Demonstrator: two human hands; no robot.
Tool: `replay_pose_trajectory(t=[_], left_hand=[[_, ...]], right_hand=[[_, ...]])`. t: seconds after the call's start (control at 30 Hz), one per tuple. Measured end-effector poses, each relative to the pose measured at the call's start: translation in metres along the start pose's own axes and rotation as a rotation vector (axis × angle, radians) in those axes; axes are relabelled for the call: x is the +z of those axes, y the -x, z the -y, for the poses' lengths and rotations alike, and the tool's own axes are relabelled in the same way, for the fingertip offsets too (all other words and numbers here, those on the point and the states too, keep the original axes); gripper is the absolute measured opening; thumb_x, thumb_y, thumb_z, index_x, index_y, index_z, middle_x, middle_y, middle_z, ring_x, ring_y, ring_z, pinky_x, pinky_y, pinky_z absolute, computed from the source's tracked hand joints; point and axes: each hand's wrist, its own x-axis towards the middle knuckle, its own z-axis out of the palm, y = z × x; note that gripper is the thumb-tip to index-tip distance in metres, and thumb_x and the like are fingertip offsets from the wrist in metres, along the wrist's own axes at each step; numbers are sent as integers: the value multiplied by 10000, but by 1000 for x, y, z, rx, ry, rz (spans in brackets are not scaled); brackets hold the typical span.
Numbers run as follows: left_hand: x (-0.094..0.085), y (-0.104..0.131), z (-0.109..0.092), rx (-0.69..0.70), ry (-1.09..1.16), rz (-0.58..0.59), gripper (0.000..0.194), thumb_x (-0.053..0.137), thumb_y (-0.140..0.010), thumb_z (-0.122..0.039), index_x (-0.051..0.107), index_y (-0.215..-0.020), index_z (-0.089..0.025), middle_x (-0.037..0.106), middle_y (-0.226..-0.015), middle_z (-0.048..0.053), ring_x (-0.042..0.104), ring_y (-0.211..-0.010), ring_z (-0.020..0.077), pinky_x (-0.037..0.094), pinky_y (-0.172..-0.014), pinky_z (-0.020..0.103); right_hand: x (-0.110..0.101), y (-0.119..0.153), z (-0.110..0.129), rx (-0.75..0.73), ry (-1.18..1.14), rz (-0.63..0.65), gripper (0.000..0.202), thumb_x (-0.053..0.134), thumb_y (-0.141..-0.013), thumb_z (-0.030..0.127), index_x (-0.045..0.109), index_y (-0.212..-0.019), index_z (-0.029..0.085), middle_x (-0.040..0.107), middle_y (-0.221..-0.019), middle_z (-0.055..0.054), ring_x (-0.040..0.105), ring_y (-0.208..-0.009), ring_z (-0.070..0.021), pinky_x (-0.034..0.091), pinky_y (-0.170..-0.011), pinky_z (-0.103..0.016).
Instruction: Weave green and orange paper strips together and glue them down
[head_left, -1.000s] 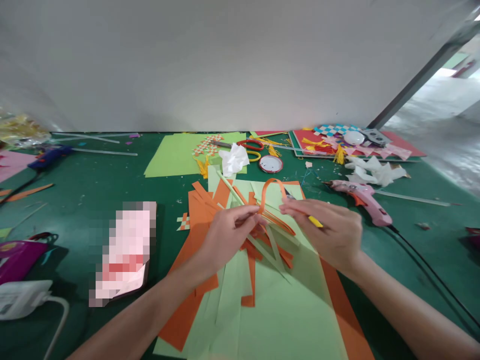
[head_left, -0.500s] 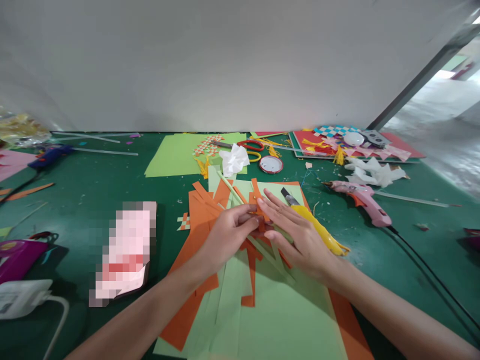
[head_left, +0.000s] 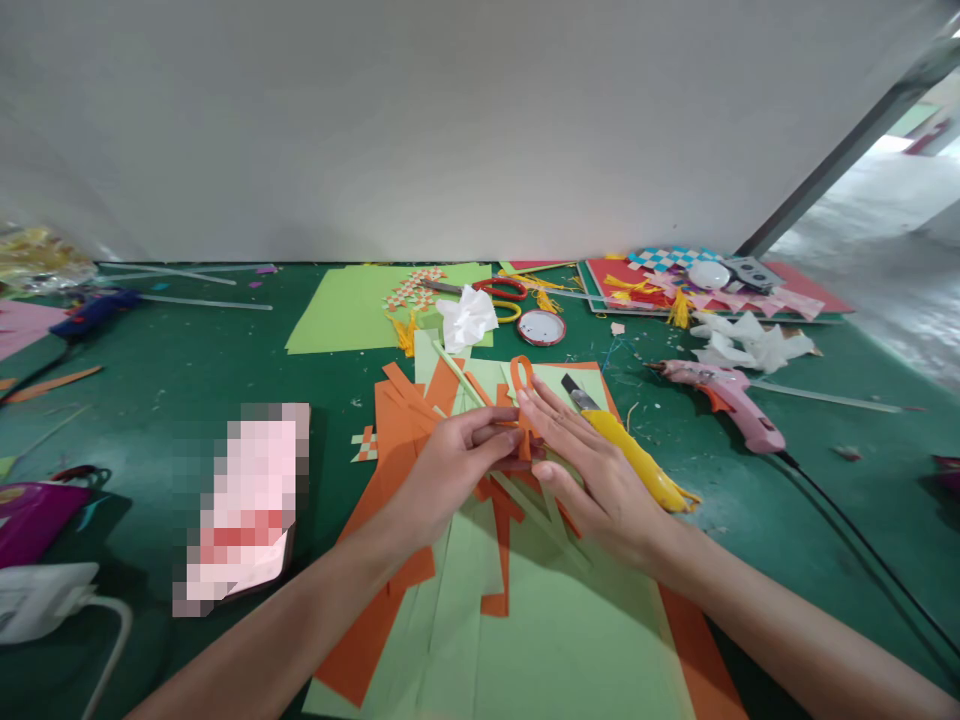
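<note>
An orange paper strip curves into a loop at its top, between my two hands. The fingers of my left hand are bent and pressed together around the strip's lower part. My right hand has its fingers stretched out, and their tips touch the strip's right side. Beneath both hands lie light green paper sheets with orange strips spread over them. A yellow-handled cutter rests just beyond my right hand.
A pink glue gun with a black cord lies at the right. Scissors, crumpled tissue and a round lid stand behind the papers. At the left are a phone and a white charger.
The top of the orange strip, flat and straight before, now bends into an upright loop. Both hands have stayed nearly in place.
</note>
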Motion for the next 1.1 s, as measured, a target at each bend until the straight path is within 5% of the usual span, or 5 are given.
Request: replay_pose_trajectory(t=[0.2,0.7,0.87,0.97,1.1], left_hand=[[0,0,-1,-5,61,33,262,624,-883,-306,670,-1120,-204,733,-1044,67,709,-908,192,551,-859,324],[-1,-1,0,4,63,13,231,665,-851,-305,686,-1050,-189,749,-961,57,716,-852,186,559,-812,306],[-2,-1,2,36,-19,-60,140,645,-859,-294,675,-945,-188,753,-867,43,721,-800,182,569,-792,316],[0,1,4,78,-86,-70,111,657,-850,-287,659,-910,-194,753,-873,30,725,-821,187,572,-796,309],[2,3,7,110,-151,-18,107,637,-866,-290,659,-907,-194,755,-924,34,726,-859,190,574,-803,292]], right_hand=[[3,0,3,-16,8,27,656,425,-972,388,110,-1537,282,295,-1557,-48,180,-1455,-267,327,-1129,-541],[4,-1,3,-73,66,60,706,430,-967,418,62,-1546,252,243,-1577,-85,165,-1461,-264,324,-1136,-525],[-2,-2,3,9,40,-72,530,468,-955,340,365,-1463,230,444,-1483,-104,377,-1389,-265,399,-1094,-503],[-6,-5,2,202,-49,-198,265,524,-923,291,621,-1162,232,669,-1179,-88,625,-1091,-227,555,-873,-393],[-10,-9,1,333,-195,-181,73,601,-865,264,658,-857,219,681,-888,-34,634,-805,-159,525,-657,-277]])
